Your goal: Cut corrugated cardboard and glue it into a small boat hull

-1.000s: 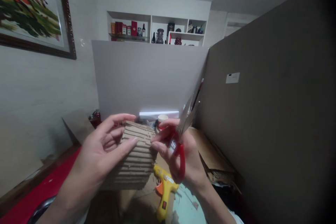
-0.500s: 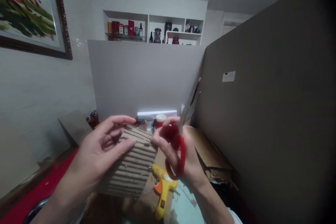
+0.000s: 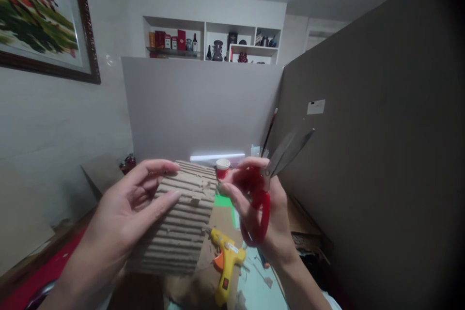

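Observation:
My left hand (image 3: 136,215) grips a piece of corrugated cardboard (image 3: 178,232) by its upper left edge, thumb on the ridged face. Its bare ridges run across, with torn paper scraps near the top right. In my right hand (image 3: 269,213) is a pair of scissors (image 3: 261,218) with red handles; the blades point up and to the right, away from the cardboard. The right thumb and forefinger come close together just off the cardboard's right edge; whether they pinch a scrap I cannot make out. A yellow glue gun (image 3: 228,264) with an orange trigger lies below, between the hands.
Behind the hands stands a red and white paper cup (image 3: 223,167). A green sheet (image 3: 223,200) lies in front of it. Cardboard sheets (image 3: 300,220) are stacked at the right by a grey partition (image 3: 370,155). Small scraps litter the pale green surface (image 3: 256,281).
My right hand has moved right, off the cardboard's edge, and the scissors have tilted further right. The cardboard has shifted slightly left and its top right now shows torn scraps.

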`<state>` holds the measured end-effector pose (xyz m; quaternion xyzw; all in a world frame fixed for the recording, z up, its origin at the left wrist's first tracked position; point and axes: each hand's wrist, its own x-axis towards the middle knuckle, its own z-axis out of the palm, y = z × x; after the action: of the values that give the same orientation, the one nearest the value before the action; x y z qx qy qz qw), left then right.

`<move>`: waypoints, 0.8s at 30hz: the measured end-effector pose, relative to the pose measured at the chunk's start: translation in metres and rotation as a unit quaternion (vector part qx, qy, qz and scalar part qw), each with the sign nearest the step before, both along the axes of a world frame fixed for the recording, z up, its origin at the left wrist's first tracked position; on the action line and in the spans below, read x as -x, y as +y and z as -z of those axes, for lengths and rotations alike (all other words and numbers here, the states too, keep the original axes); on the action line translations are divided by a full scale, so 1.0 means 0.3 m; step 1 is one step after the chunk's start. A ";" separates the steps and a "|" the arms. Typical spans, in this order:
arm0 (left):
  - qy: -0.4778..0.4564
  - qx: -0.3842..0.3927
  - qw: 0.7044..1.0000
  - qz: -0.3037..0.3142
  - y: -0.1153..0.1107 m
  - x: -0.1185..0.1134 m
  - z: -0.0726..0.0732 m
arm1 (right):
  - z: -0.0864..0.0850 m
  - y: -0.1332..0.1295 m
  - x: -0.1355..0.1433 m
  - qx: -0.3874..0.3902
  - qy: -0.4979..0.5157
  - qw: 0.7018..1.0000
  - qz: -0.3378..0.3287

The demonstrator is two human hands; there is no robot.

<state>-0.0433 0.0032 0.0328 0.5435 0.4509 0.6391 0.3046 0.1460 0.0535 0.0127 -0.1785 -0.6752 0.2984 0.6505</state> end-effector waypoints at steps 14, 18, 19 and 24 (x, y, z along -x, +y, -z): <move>0.089 -0.027 0.995 0.035 0.042 -0.004 0.039 | 0.029 0.001 0.043 -0.068 -0.100 0.992 0.026; 0.039 -0.010 0.998 0.051 0.036 -0.006 0.036 | 0.025 0.015 0.023 -0.019 -0.044 0.998 0.033; 0.020 -0.003 0.998 0.052 0.030 -0.008 0.032 | 0.020 0.022 0.013 -0.004 -0.033 0.999 0.039; -0.027 0.019 0.998 0.050 0.000 -0.005 0.004 | -0.018 0.045 -0.040 0.070 -0.039 0.994 0.081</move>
<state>-0.0418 0.0033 0.0315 0.5419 0.4268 0.6289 0.3587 0.1579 0.0670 0.0181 -0.2890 -0.6612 0.2838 0.6314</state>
